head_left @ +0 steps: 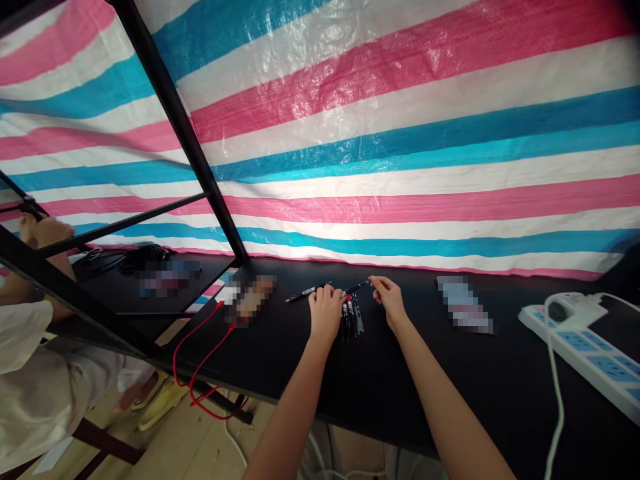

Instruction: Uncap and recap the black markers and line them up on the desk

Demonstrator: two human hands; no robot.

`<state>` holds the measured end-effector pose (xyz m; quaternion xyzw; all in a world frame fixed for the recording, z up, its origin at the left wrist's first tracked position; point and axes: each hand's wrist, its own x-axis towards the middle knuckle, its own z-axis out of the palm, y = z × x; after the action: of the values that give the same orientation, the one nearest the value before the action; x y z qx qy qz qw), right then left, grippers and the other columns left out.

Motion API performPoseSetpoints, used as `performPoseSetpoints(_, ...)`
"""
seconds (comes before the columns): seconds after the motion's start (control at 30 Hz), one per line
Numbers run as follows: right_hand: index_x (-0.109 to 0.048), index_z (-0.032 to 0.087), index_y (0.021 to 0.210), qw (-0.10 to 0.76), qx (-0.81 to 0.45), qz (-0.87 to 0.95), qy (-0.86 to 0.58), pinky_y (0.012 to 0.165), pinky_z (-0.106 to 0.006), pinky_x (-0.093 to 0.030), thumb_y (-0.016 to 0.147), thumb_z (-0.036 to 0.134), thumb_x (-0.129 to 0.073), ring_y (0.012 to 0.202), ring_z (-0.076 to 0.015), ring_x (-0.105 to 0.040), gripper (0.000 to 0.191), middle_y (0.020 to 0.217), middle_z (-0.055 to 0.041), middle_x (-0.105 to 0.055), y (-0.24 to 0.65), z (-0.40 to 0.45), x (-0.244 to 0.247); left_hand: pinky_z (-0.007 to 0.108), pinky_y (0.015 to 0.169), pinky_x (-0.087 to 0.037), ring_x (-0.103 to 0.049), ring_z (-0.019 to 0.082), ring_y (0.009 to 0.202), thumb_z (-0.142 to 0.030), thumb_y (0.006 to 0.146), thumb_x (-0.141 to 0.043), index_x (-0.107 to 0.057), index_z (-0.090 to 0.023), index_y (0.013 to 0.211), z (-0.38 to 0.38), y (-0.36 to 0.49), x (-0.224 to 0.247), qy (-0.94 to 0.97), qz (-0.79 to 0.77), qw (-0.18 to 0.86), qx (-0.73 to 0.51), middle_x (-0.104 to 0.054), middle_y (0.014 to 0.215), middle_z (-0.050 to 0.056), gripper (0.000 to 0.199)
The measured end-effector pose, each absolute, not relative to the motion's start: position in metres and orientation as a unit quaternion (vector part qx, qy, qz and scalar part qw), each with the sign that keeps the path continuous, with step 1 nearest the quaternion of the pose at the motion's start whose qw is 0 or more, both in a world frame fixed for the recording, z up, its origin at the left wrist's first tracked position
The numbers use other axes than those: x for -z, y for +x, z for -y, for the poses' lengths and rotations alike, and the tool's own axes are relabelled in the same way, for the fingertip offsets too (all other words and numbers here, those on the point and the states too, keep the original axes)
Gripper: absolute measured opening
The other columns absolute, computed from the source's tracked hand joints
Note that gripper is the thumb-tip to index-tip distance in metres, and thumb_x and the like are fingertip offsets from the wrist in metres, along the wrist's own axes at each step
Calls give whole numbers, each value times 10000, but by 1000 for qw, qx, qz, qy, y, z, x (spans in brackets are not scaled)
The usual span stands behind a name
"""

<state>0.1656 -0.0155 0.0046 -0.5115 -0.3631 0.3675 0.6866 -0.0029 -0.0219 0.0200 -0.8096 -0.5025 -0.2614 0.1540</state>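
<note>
A slim black pen spans the gap between my two hands, slightly above the black tabletop. My left hand is closed around the pen's left end. At the other end, the fingertips of my right hand pinch it. Below the held pen, several dark pens lie side by side, some with red and white markings, close to my left hand's fingers. Another black pen rests at an angle just left of that hand, its right end near my fingers.
A blurred phone-like thing with red cables lies to the left. On the right are another blurred slab and a white power strip. A black metal frame stands at left; beyond it sits another person. Striped sheeting hangs behind.
</note>
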Motion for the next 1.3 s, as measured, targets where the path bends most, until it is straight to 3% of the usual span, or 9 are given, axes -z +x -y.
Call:
performPoseSetpoints(0.27,-522,148,816,755,-232,231,-568,342,-190,-268,651,605,-537,427,-66,-482,486,815,-70,-613,198,19,1,359,792,-312,-453,198,866,-343,882,-350,-579,-211,885,18,-18,-25,-741,593,138,283,-508,947,67,264)
performPoseSetpoints(0.43,-519,148,760,738,-256,283,-556,329,-196,-221,654,610,-543,328,-37,-358,475,610,-15,-570,201,20,-1,345,775,-310,-488,193,849,-342,872,-343,-593,-177,824,16,-20,-23,-715,628,110,287,-558,878,71,303)
performPoseSetpoints(0.57,-589,128,789,664,-311,380,-564,325,-209,-208,703,538,-531,301,-42,-313,423,525,12,-528,195,19,2,344,758,-313,-537,192,774,-314,831,-365,-604,-161,725,12,-19,-15,-730,644,63,219,-599,738,57,303)
performPoseSetpoints(0.73,-634,121,906,499,-303,497,-642,392,-226,-347,754,409,-506,313,-82,-420,350,516,3,-578,186,20,5,317,701,-332,-569,190,702,-327,786,-414,-619,-147,719,11,-18,-8,-757,637,5,147,-616,702,62,281)
performPoseSetpoints(0.87,-614,136,1018,459,-298,544,-636,440,-234,-391,785,387,-479,331,-92,-467,368,584,-3,-615,178,19,5,313,699,-328,-566,181,704,-387,839,-349,-612,-166,733,11,-17,-9,-781,605,-1,154,-612,697,47,360)
performPoseSetpoints(1.03,-636,167,942,412,-257,605,-631,501,-248,-399,812,376,-430,371,-106,-483,321,582,0,-610,173,20,5,348,751,-316,-532,198,792,-305,860,-328,-604,-164,731,14,-14,-11,-805,568,41,168,-605,727,62,336)
performPoseSetpoints(1.13,-642,196,916,378,-221,639,-633,566,-257,-393,819,369,-413,472,-131,-527,303,602,-5,-624,172,21,4,374,782,-325,-506,220,869,-265,864,-319,-594,-162,774,15,-14,-11,-792,576,75,189,-597,804,85,307)
performPoseSetpoints(1.3,-644,217,908,349,-198,652,-644,610,-265,-368,820,352,-404,605,-164,-562,290,629,-9,-637,169,22,1,414,896,-306,-411,254,1108,-205,836,-358,-508,-147,1110,8,-19,-3,-736,625,125,228,-501,1163,146,318)
